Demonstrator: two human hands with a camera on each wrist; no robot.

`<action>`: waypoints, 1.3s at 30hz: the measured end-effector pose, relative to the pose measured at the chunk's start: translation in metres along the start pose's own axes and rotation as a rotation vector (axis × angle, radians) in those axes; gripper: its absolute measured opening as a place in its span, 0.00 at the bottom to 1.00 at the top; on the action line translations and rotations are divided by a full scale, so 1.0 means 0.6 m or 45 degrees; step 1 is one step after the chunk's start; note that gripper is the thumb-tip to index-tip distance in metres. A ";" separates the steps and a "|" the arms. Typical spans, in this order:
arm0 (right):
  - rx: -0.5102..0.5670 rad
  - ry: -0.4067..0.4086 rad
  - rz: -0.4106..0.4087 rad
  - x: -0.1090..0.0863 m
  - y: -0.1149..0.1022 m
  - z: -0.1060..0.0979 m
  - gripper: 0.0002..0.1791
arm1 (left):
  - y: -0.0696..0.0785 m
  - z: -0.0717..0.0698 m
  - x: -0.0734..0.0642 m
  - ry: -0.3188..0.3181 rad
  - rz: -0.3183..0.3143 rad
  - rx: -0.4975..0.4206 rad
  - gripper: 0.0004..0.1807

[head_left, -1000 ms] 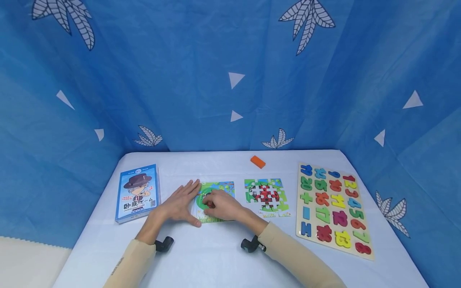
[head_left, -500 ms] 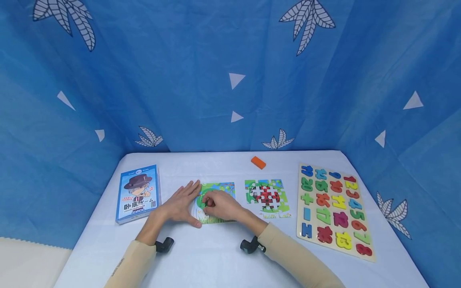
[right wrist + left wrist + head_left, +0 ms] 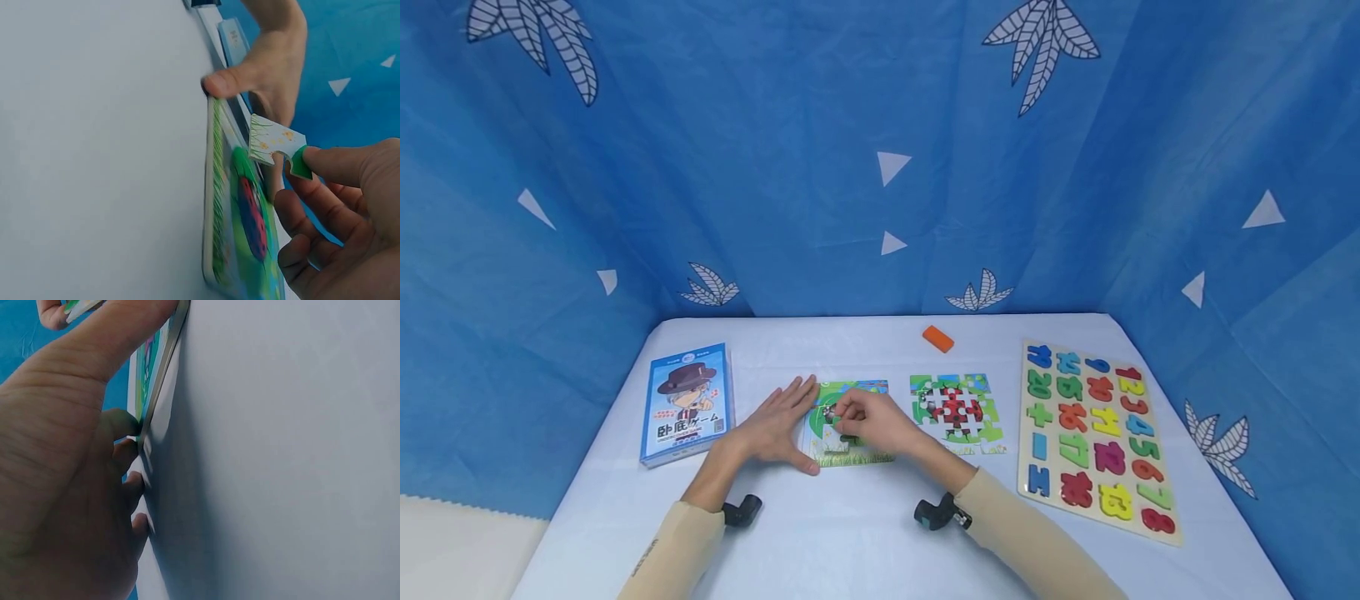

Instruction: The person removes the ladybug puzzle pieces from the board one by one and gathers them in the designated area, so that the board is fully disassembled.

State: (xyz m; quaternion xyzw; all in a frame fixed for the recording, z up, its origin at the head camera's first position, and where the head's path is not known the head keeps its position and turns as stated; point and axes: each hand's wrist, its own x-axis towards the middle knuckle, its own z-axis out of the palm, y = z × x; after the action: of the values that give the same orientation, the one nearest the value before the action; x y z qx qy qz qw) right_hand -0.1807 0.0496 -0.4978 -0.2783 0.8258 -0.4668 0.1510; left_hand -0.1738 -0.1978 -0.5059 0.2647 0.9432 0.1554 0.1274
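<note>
In the head view a puzzle board [image 3: 875, 457] with a green, grassy picture lies at the middle of the table. My left hand [image 3: 771, 427] spreads its fingers along the board's left side, thumb at the lower left corner. Above the board my right hand [image 3: 876, 419] pinches a puzzle piece [image 3: 269, 136] between thumb and finger. The right wrist view shows this piece raised off the board, pale with grass blades, orange flowers and a green corner. A second puzzle [image 3: 957, 410], with a red ladybird and gaps between its pieces, lies right of the board.
A blue game box [image 3: 688, 400] stands left of my left hand. On the right lies a wooden number board [image 3: 1093, 442] with coloured figures. An orange block [image 3: 937, 338] sits near the back edge. Blue curtains [image 3: 820, 167] hang behind the table.
My right hand has shifted slightly to the right, and the puzzle piece now shows below its fingers. My left hand stays in place at the board.
</note>
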 end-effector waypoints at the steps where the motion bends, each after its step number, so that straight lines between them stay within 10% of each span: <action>1: 0.010 0.007 0.005 -0.003 0.001 -0.006 0.05 | -0.001 0.000 0.000 -0.002 -0.002 0.000 0.77; 21: -0.135 0.032 0.231 -0.091 0.072 -0.145 0.03 | -0.004 0.004 0.000 -0.005 -0.017 -0.002 0.78; 39: -0.366 0.072 0.287 -0.107 0.085 -0.153 0.06 | -0.003 0.002 -0.002 0.012 -0.005 -0.009 0.77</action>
State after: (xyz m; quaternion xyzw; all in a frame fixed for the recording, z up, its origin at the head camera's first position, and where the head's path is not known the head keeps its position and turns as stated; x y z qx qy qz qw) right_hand -0.1923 0.1720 -0.4947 -0.1895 0.9139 -0.3316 0.1376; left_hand -0.1731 -0.1995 -0.5075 0.2617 0.9437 0.1597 0.1241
